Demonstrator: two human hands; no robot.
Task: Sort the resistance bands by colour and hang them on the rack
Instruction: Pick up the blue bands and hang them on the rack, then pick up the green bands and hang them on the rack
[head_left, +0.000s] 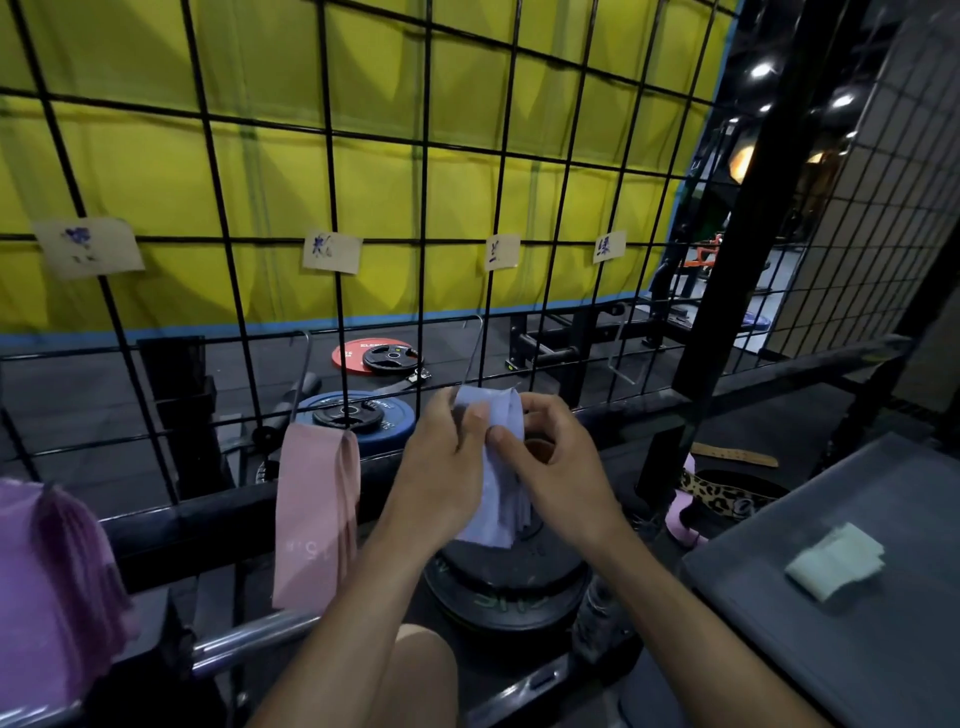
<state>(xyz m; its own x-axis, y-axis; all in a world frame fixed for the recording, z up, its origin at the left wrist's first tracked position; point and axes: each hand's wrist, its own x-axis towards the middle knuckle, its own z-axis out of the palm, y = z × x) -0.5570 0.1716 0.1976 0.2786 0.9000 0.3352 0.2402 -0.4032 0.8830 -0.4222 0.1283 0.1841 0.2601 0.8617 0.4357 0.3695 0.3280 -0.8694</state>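
A black wire grid rack (426, 171) stands in front of me with several paper colour labels (332, 252) clipped to it. Blue bands (496, 457) hang from a thin metal hook (475, 348) at the middle. My left hand (441, 467) and my right hand (556, 467) both pinch these blue bands near their top. Pink bands (317, 514) hang from another hook to the left. Purple bands (47, 566) hang at the far left edge. A pale green band (836, 561) lies folded on the grey table (857, 649) at the right.
Behind the grid lie weight plates, red (348, 353) and blue (389, 421), on a dark floor, with a yellow padded wall beyond. Black plates (509, 582) are stacked below my hands. A leopard-print strap (722, 493) lies at the right, and an empty hook (621, 353) hangs under the rightmost label.
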